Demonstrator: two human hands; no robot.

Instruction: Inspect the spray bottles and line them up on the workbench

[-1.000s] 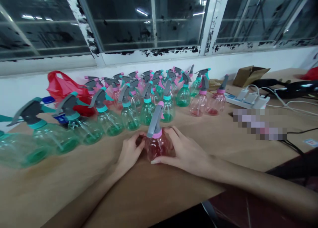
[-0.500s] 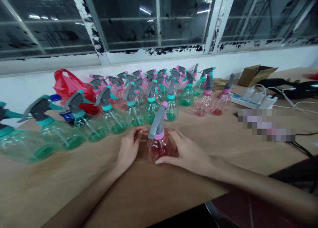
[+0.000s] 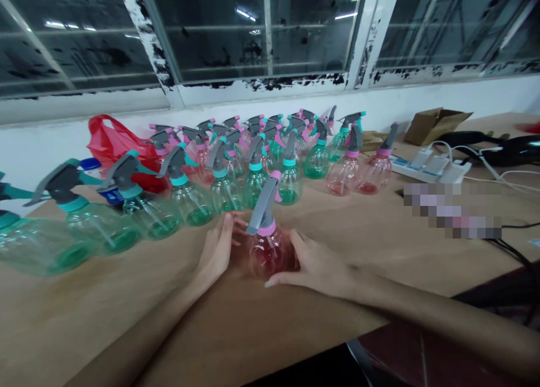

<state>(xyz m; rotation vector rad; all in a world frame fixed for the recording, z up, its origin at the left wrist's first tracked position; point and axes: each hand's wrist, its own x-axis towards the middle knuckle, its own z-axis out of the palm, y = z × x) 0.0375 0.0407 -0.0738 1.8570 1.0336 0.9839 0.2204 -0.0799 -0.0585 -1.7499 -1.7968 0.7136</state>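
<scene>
A pink-tinted spray bottle with a grey trigger head and pink collar stands upright on the wooden table near its front. My right hand is curved loosely around its right side, thumb low at the front and fingers partly hidden behind it. At the bottle's left, my left hand is open, fingers stretched towards it; whether they touch it I cannot tell. Behind my left hand stand green spray bottles with turquoise collars, among them one clear green bottle.
Several pink and green spray bottles crowd the back by the wall. A red plastic bag sits behind the left row. To the right are two pink bottles, a white power strip with cables, and an open cardboard box.
The pink spray bottle appears slightly further left. My left hand's fingers have straightened beside it. My right hand's fingers cover less of the bottle than before.
</scene>
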